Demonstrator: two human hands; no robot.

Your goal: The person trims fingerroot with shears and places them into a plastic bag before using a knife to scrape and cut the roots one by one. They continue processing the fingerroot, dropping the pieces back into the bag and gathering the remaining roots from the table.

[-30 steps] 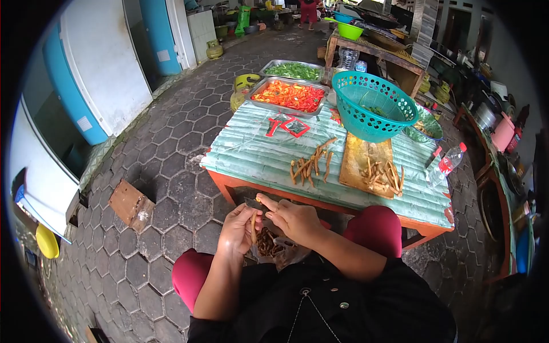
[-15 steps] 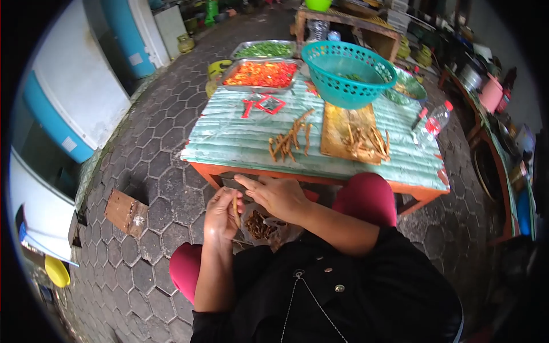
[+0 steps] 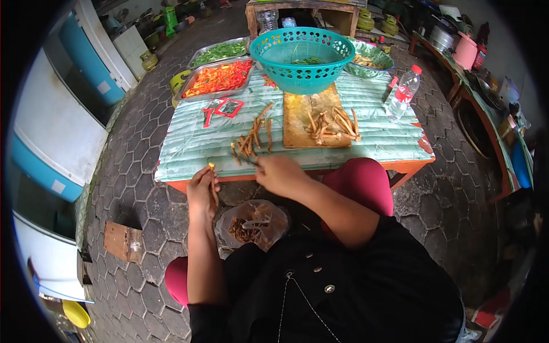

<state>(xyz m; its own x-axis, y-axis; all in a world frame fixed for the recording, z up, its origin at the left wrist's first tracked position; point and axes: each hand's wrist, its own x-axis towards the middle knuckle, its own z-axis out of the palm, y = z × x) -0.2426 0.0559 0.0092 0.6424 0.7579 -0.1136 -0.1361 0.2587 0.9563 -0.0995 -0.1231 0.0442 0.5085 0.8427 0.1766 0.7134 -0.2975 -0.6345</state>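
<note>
My left hand (image 3: 201,191) is closed around a thin brown root (image 3: 214,194), whose yellow cut end pokes up past the fingertips. To its right, my right hand (image 3: 280,176) is smeared by motion at the table's front edge, gripping a knife (image 3: 246,161) with a dark blade pointing left. Just beyond the blade lies a loose pile of unpeeled brown roots (image 3: 250,140). Paler roots (image 3: 334,126) are heaped on the wooden cutting board (image 3: 294,123). Below my hands, a clear plastic bag (image 3: 277,214) on the ground holds brown peelings (image 3: 246,228).
On the table (image 3: 194,137) stand a teal colander (image 3: 303,77), a tray of chopped red chillies (image 3: 220,80), a tray of chopped greens (image 3: 220,52), a patterned bowl (image 3: 372,60) and a plastic bottle (image 3: 405,94). Small red packets (image 3: 229,107) lie nearby. A brown block (image 3: 122,240) rests on the paving.
My hands have moved apart; the right one has swung toward the table with the knife. The root in my left hand now shows a yellow cut end. The view has shifted, uncovering the bag.
</note>
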